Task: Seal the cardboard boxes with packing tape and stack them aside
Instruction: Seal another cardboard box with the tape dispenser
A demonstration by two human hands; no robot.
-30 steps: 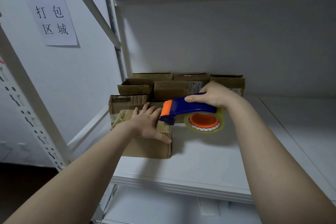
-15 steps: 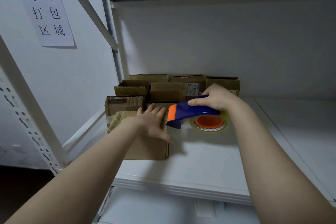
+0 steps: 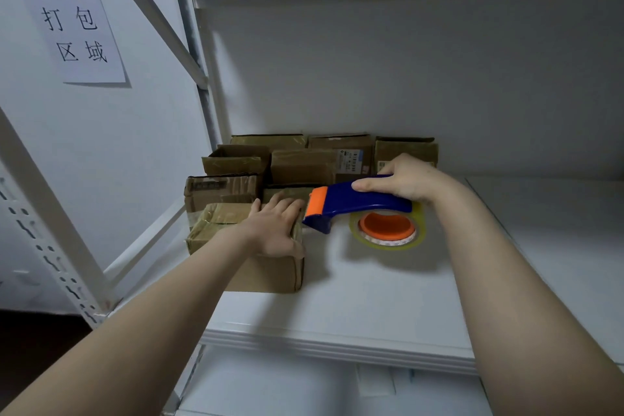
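Drawn slightly rightward, the tape dispenser (image 3: 354, 204) is gripped at its handle by the right hand (image 3: 405, 179). Its long axis runs left-right, with the orange nose just beside the front box (image 3: 263, 275) on the shelf (image 3: 371, 307). That box's top is pressed by the flat left hand (image 3: 273, 230), the nearer one. Contents of the boxes behind (image 3: 304, 165) are hidden.

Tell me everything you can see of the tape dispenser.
The tape dispenser has a blue plastic body with an orange blade guard at its nose, toothed along the edge, and an orange hub carrying a roll of clear, yellowish tape. It is turned on its side, hub face up, nose pointing left at the top right edge of the front cardboard box. The right hand grips the blue handle from above. Whether the roll rests on the white shelf or hovers over it cannot be told.
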